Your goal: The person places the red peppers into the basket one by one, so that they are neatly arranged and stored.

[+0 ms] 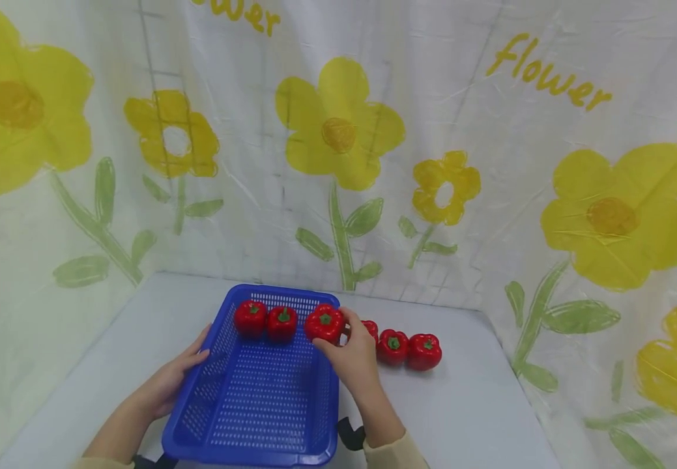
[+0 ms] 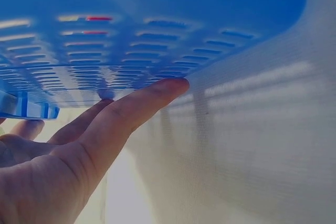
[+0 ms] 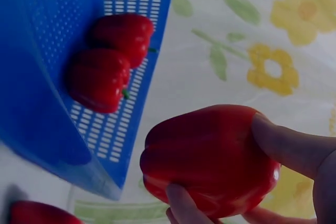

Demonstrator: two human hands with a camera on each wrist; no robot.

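A blue perforated plastic basket (image 1: 264, 394) stands at the middle of the table. Two red bell peppers (image 1: 266, 322) lie side by side at its far end. My left hand (image 1: 172, 381) is at the basket's left side; in the left wrist view its fairly straight fingers (image 2: 134, 109) touch the slotted blue plastic from outside. Over the basket's far right corner, my right hand (image 1: 352, 355) holds another red bell pepper (image 1: 324, 324) between thumb and fingers, its green stem facing the head camera. In the right wrist view this held pepper (image 3: 210, 158) appears beside the basket wall.
Right of the basket, more red bell peppers (image 1: 424, 352) sit in a row on the white table (image 1: 461, 410); one is partly hidden behind my right hand. A white curtain (image 1: 244, 215) with yellow flowers hangs behind the table and at its sides.
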